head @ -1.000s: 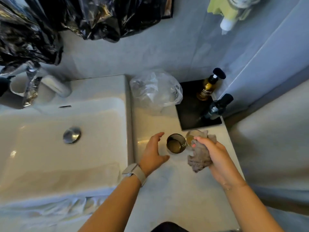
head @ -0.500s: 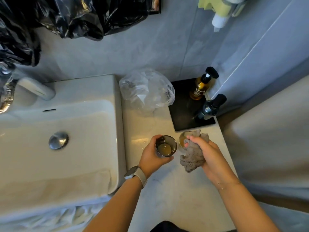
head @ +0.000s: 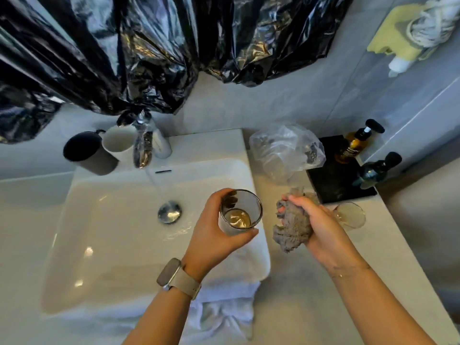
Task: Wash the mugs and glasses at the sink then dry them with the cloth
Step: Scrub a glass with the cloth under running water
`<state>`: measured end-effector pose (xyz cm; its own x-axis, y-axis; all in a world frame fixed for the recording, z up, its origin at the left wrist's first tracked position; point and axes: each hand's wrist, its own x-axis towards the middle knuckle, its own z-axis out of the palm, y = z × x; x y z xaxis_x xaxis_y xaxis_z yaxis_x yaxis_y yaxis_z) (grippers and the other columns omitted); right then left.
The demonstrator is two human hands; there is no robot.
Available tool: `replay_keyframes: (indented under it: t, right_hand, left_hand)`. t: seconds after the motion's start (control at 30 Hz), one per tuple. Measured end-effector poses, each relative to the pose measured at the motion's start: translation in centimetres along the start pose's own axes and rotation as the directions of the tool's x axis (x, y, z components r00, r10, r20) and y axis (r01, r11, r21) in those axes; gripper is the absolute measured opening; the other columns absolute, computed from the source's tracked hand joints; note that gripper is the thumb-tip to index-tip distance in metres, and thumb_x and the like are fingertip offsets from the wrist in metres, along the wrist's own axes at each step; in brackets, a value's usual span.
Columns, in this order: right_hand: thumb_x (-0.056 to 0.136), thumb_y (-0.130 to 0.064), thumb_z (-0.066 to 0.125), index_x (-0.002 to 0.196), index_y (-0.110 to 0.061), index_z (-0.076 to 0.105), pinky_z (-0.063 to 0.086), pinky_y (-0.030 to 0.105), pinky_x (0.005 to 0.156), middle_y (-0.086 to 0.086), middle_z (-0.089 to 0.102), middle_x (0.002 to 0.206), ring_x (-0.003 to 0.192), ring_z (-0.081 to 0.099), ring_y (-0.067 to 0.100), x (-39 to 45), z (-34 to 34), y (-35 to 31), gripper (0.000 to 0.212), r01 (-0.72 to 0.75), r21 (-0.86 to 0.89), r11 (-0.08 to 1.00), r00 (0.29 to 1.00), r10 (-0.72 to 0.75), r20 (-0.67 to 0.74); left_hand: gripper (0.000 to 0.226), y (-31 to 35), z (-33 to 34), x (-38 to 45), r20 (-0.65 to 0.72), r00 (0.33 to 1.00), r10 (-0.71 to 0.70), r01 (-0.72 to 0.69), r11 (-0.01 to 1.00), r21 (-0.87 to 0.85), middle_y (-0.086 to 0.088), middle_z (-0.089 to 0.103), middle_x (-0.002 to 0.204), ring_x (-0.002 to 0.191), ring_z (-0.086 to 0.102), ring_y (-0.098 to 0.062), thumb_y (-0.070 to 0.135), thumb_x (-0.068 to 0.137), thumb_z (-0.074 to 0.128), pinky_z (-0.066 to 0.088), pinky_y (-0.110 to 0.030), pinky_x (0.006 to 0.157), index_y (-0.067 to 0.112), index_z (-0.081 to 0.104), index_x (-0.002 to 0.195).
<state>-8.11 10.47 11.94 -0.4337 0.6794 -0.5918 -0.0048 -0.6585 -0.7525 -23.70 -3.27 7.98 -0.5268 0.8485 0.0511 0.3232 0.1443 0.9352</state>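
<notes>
The white counter [head: 311,282] carries it all. Right behind the hand [head: 321,227] that squeezes the cloth [head: 293,232], a clear glass [head: 351,216] stands on the counter — just past it lies a black tray [head: 333,180]. Further back sits a crinkly plastic bag [head: 283,150]. The sink [head: 94,220] is set into the counter, under the hand [head: 211,235] gripping the dark glass [head: 240,211].

Two glasses [head: 241,212], two mugs [head: 89,153], two pump bottles [head: 353,145], one cloth [head: 293,230].
</notes>
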Motion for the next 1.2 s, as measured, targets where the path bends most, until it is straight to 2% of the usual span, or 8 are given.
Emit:
replay_keyframes:
  t: [0.2,0.3,0.53,0.67,0.87,1.07,1.13,1.2]
  right_hand:
    - [0.091,-0.018,0.061,0.098,-0.009,0.069,0.057,0.034,0.056,0.008,0.070,0.082,0.073,0.068,0.019,-0.1,9.3,4.4,0.014,-0.023,0.045,0.999,0.998,0.020,0.062]
    - [0.090,-0.019,0.062,0.099,-0.009,0.068,0.059,0.038,0.065,0.008,0.069,0.082,0.075,0.066,0.020,0.3,12.8,5.9,0.014,-0.038,0.037,0.999,0.995,0.034,0.092]
    - [0.090,-0.020,0.064,0.098,-0.009,0.069,0.054,0.026,0.059,0.007,0.069,0.085,0.075,0.066,0.015,1.3,17.6,8.2,0.014,-0.027,-0.040,0.999,0.990,0.032,0.135]
    - [0.090,-0.020,0.064,0.102,-0.009,0.067,0.053,0.026,0.063,0.007,0.068,0.087,0.077,0.065,0.016,1.9,18.8,8.8,0.016,-0.034,-0.079,0.996,0.989,0.045,0.139]
    - [0.089,-0.019,0.065,0.100,-0.009,0.069,0.054,0.027,0.064,0.007,0.069,0.085,0.073,0.066,0.015,1.9,19.2,9.3,0.015,-0.045,-0.139,0.989,0.991,0.062,0.122]
    - [0.090,-0.019,0.065,0.096,-0.010,0.070,0.054,0.023,0.056,0.006,0.070,0.083,0.072,0.067,0.014,1.4,18.4,9.5,0.012,-0.060,-0.147,0.987,0.989,0.078,0.123]
    - [0.090,-0.018,0.065,0.096,-0.010,0.070,0.054,0.022,0.054,0.004,0.071,0.080,0.069,0.069,0.011,1.4,18.1,9.6,0.012,-0.064,-0.142,0.988,0.988,0.083,0.130]
    - [0.090,-0.018,0.065,0.097,-0.010,0.070,0.054,0.022,0.054,0.002,0.073,0.077,0.067,0.070,0.009,1.4,17.7,9.5,0.012,-0.069,-0.143,0.987,0.987,0.088,0.135]
  left_hand:
    - [0.072,-4.3,-12.0,-1.6,0.085,0.996,-0.017,0.002,0.985,0.172,0.011,0.053,0.121,0.112,0.054,-0.008,0.049,0.063,0.082,0.046,-0.022,0.094,0.045,0.043,0.124]
    - [0.077,-6.4,-17.0,-1.2,0.179,0.980,-0.089,0.008,0.912,0.410,0.005,0.052,0.117,0.107,0.051,-0.015,0.044,0.064,0.085,0.046,-0.032,0.096,0.033,0.047,0.130]
    - [0.077,-8.7,-22.2,2.2,0.400,0.852,-0.337,-0.221,0.461,0.860,0.000,0.046,0.115,0.104,0.042,-0.023,0.049,0.070,0.076,0.046,-0.034,0.080,0.034,0.041,0.138]
    - [0.071,-8.7,-22.6,3.5,0.407,0.822,-0.399,-0.354,0.203,0.913,-0.004,0.044,0.124,0.114,0.041,-0.028,0.048,0.073,0.073,0.040,-0.036,0.080,0.034,0.041,0.135]
    - [0.072,-8.7,-22.4,3.7,0.358,0.822,-0.443,-0.391,0.019,0.920,-0.005,0.041,0.134,0.124,0.037,-0.029,0.046,0.076,0.075,0.038,-0.037,0.092,0.035,0.040,0.139]
    - [0.076,-9.2,-22.4,3.2,0.324,0.854,-0.408,-0.337,0.040,0.941,-0.005,0.043,0.132,0.122,0.040,-0.029,0.047,0.075,0.074,0.040,-0.037,0.092,0.034,0.038,0.141]
    - [0.077,-9.4,-22.7,2.9,0.307,0.885,-0.350,-0.261,0.173,0.950,-0.003,0.046,0.125,0.113,0.044,-0.026,0.050,0.071,0.075,0.043,-0.035,0.085,0.035,0.039,0.138]
    - [0.079,-9.7,-22.9,2.7,0.244,0.930,-0.273,-0.116,0.412,0.904,0.001,0.049,0.116,0.103,0.047,-0.022,0.049,0.067,0.078,0.046,-0.031,0.079,0.034,0.041,0.135]
